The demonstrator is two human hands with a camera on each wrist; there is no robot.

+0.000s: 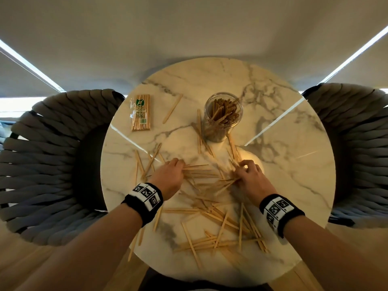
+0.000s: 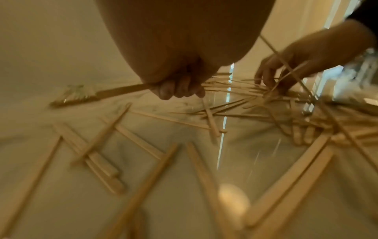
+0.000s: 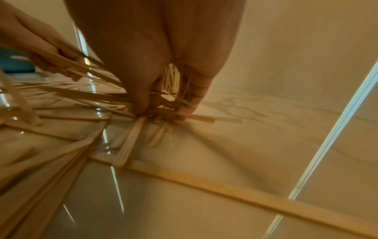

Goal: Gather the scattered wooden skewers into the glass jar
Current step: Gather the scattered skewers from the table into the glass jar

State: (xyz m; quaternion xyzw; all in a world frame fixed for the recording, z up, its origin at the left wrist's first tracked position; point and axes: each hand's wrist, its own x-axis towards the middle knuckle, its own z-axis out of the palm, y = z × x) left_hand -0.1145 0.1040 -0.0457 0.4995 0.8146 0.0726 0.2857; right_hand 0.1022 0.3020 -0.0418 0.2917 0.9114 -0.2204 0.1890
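Observation:
A glass jar point(image 1: 223, 116) holding several wooden skewers stands at the far middle of the round marble table point(image 1: 283, 185). Loose skewers point(image 1: 222, 225) lie scattered over the near half. A bundle of skewers point(image 1: 201, 172) lies between both hands. My left hand point(image 1: 172, 171) grips the bundle's left end, fingers point(image 2: 180, 89) curled round it. My right hand point(image 1: 247, 173) pinches skewers at the bundle's right end against the table; its fingertips point(image 3: 143, 106) press down on them. The bundle point(image 3: 77, 95) runs leftward in the right wrist view.
A sealed packet of skewers point(image 1: 141, 113) lies at the far left of the table. Single skewers lie near it point(image 1: 172, 109) and beside the jar point(image 1: 199, 131). Woven grey chairs stand to the left point(image 1: 42, 160) and right point(image 1: 361, 143).

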